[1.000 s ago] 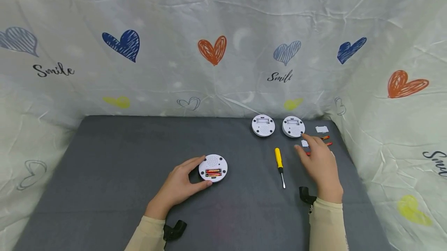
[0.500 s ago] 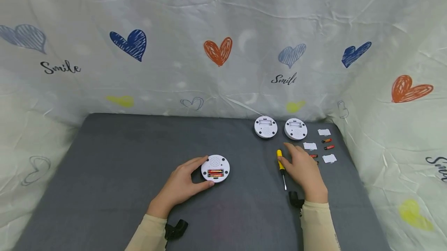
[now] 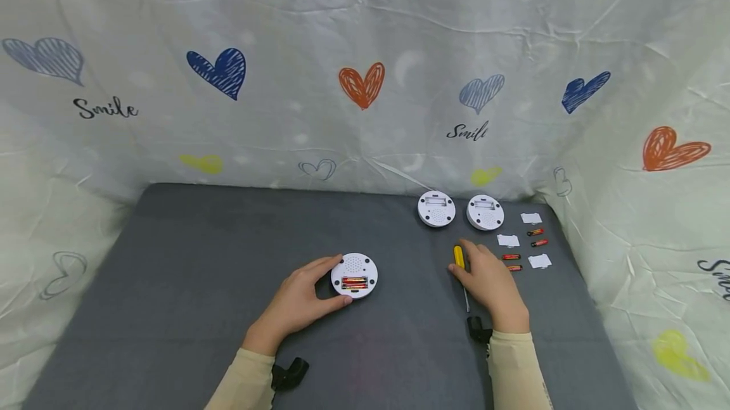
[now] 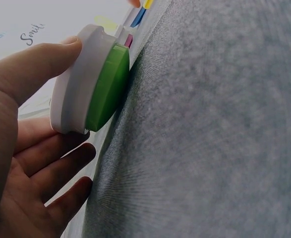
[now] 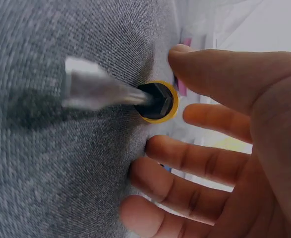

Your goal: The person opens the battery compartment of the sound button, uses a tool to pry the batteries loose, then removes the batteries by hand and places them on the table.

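My left hand (image 3: pixel 293 305) holds a round white device (image 3: pixel 355 263) between thumb and fingers, back side up. Two red AAA batteries (image 3: pixel 355 282) sit side by side in its uncovered compartment. The left wrist view shows its green dome-shaped underside (image 4: pixel 109 87) facing the table. At the right, my right hand (image 3: pixel 495 283) hovers around a flat-blade screwdriver (image 3: pixel 459 253) with a yellow handle, which lies with its tip toward me. In the right wrist view the thumb and relaxed fingers stand on either side of the screwdriver handle (image 5: pixel 173 101), without closing on it.
Two more white devices (image 3: pixel 436 209) (image 3: pixel 485 213) stand at the back right with uncovered, battery-free compartments. To their right lie several loose batteries (image 3: pixel 538 243) and white battery covers (image 3: pixel 539 261). A printed cloth (image 3: pixel 285 80) hangs behind the grey table (image 3: pixel 228 239).
My right hand has come left and toward me, from above the loose batteries and covers to the screwdriver. My left hand keeps holding the device. The head view has shifted slightly.
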`<state>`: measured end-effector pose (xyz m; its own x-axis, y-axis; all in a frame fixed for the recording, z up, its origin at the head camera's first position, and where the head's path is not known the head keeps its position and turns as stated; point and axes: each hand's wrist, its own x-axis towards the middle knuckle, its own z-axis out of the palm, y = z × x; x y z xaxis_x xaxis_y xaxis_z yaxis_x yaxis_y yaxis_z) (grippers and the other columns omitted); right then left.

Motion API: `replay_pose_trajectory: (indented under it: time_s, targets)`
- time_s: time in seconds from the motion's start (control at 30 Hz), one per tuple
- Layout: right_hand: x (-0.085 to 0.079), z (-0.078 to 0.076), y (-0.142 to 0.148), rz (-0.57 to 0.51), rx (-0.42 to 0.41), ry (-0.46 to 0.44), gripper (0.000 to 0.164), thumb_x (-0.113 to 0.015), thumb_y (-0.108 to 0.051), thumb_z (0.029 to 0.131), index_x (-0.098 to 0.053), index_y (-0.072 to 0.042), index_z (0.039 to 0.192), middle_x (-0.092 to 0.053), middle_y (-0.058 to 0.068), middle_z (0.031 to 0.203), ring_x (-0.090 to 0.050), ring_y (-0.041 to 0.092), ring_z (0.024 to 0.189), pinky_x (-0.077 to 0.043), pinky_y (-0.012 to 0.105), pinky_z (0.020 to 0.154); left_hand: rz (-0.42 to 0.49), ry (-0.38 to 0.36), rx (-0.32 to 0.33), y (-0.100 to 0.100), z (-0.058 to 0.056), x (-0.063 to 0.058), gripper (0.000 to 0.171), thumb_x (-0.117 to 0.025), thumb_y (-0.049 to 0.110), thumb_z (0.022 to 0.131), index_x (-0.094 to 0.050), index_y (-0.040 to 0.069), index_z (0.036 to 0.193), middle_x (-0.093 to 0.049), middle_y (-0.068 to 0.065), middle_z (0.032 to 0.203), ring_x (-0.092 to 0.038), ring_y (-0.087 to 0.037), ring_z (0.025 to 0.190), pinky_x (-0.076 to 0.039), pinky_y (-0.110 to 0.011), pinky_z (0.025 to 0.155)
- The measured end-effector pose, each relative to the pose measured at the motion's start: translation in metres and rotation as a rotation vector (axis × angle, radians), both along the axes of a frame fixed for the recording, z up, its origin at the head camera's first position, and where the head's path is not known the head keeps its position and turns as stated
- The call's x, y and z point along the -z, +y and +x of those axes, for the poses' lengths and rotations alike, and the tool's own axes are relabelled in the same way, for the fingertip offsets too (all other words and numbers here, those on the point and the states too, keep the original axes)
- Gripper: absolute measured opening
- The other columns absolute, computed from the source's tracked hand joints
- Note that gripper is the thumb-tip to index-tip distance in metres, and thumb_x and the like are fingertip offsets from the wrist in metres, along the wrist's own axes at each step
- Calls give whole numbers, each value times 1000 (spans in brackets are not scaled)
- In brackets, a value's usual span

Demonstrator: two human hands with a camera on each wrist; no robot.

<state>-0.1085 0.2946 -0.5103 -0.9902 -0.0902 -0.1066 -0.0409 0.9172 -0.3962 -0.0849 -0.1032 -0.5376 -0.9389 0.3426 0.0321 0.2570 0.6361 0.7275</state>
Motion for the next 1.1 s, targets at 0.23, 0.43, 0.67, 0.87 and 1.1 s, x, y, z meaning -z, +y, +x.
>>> replay_pose_trajectory:
  time_s: [0.23,0.43,0.67,0.87,1.1]
  targets:
    - [4,-1,-2,8,14,-57,64,-77,-25,102,-55,0,156,-61,29,137,-67,44,111,-55,64,97,4,14,0,0,0,0,88,-93,52,87,-58,19,161,-59,-7,158,-56,-34,147,-49,-60,116]
    - [7,-2,-1,-15,-16,-58,64,-74,-13,98,-53,2,156,-68,28,131,-67,41,108,-56,62,95,7,29,2,0,1,1,88,-94,50,87,-59,18,160,-60,-7,157,-57,-34,146,-49,-60,115]
    - [6,-3,0,-11,-20,-58,67,-69,-5,92,-53,1,156,-71,26,129,-69,40,105,-56,62,94,6,38,1,1,0,1,88,-94,49,86,-59,18,160,-61,-7,157,-57,-34,146,-49,-60,115]
    - [1,-4,-1,-23,-11,-25,48,-67,-4,92,-59,5,139,-71,20,109,-68,37,92,-57,60,86,1,39,-6,1,0,1,88,-95,48,86,-59,18,160,-61,-8,157,-57,-35,145,-49,-61,115]
    - [-10,-1,-5,-162,1,61,19,-67,-2,94,-65,1,113,-58,7,88,-57,25,80,-51,45,75,4,36,0,2,0,-1,87,-95,47,86,-59,18,160,-61,-9,157,-57,-35,145,-49,-61,115]
